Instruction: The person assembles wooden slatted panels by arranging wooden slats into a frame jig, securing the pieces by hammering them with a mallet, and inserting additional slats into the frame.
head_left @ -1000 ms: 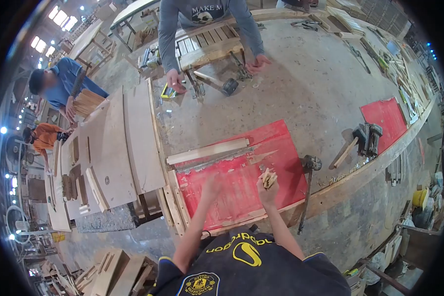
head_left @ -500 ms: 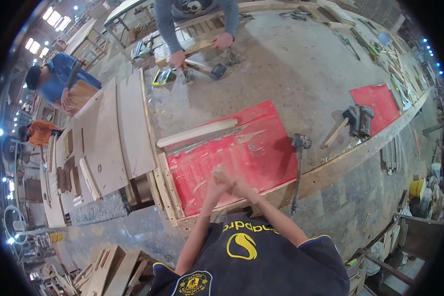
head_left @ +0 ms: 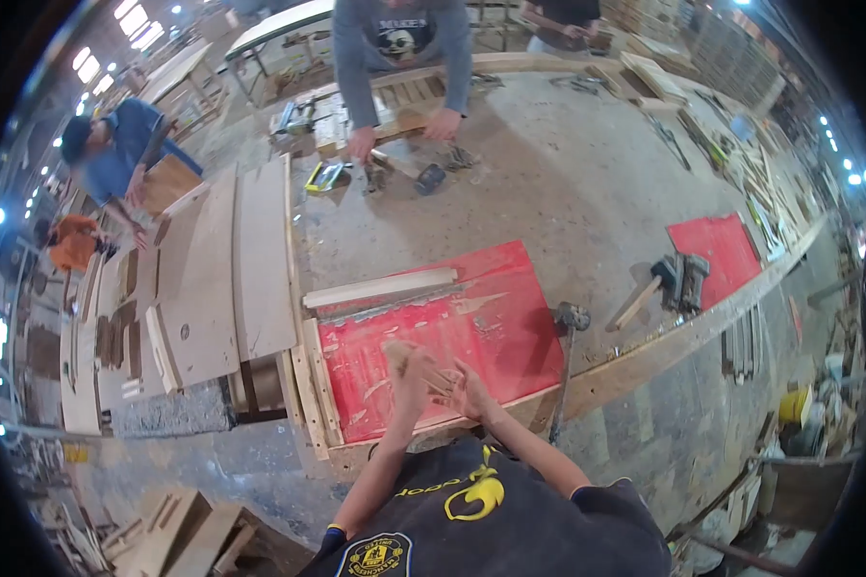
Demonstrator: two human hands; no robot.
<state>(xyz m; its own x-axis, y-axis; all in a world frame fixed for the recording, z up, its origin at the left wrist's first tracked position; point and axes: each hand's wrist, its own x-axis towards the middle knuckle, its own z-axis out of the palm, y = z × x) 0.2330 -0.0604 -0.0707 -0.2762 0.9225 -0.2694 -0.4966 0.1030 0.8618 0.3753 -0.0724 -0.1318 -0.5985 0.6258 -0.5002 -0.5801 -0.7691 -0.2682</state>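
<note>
My left hand (head_left: 409, 373) is above the red board (head_left: 496, 332), its fingers stretched toward my right hand. Facing it at close range, my right hand (head_left: 468, 392) has its fingers apart and its palm turned inward. I see nothing held in either hand, and the small space between them is partly hidden by fingers. The red board is scuffed, with pale dusty patches. Along its far side lies a pale wooden strip (head_left: 380, 288). A hammer (head_left: 570, 332) stands at the board's right edge, head up, its handle reaching down past the table edge.
Wooden strips (head_left: 319, 385) border the board's left side. Large brown panels (head_left: 197, 279) lie farther left. To the right are a hammer with metal blocks (head_left: 681, 284) and a smaller red sheet (head_left: 717, 255). A co-worker's hands (head_left: 443, 125) work across the table near another hammer (head_left: 430, 179).
My hands were clasped together; now they are apart with fingers extended. The view has shifted slightly. Across the table, the co-worker's hand has moved off the raised hammer handle area, and the hammer lies lower.
</note>
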